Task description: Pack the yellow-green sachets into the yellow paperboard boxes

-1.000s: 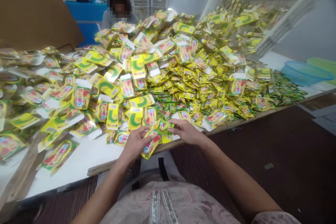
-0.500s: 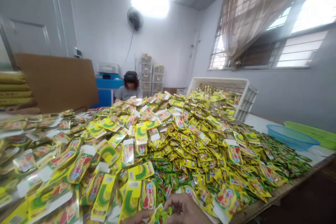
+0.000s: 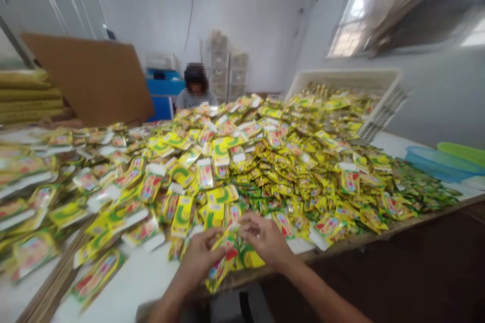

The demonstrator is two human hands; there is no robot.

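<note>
My left hand [image 3: 200, 257] grips a small yellow printed box [image 3: 216, 277] with red and green print, its thumb lying across the front. My right hand [image 3: 267, 239] is at the upper end of that box, fingertips pinched together. Something small and pale lies at those fingertips, too blurred to name. Both hands are over the table's near edge, in front of a large heap. Flat yellow boxes [image 3: 182, 216] with white flaps lie just beyond my left hand. Small yellow and green sachets [image 3: 299, 184] are piled beyond my right hand.
A white crate [image 3: 382, 103] lies tipped on its side at the back right, sachets spilling out. Blue and green baskets [image 3: 435, 164] stand at the far right. A person [image 3: 195, 93] sits behind the heap. A cardboard sheet [image 3: 91, 81] stands at the back left.
The view has tilted down, so the heap appears higher and both forearms show. My hands have come into fuller view, with the yellow box now visible in my left hand.
</note>
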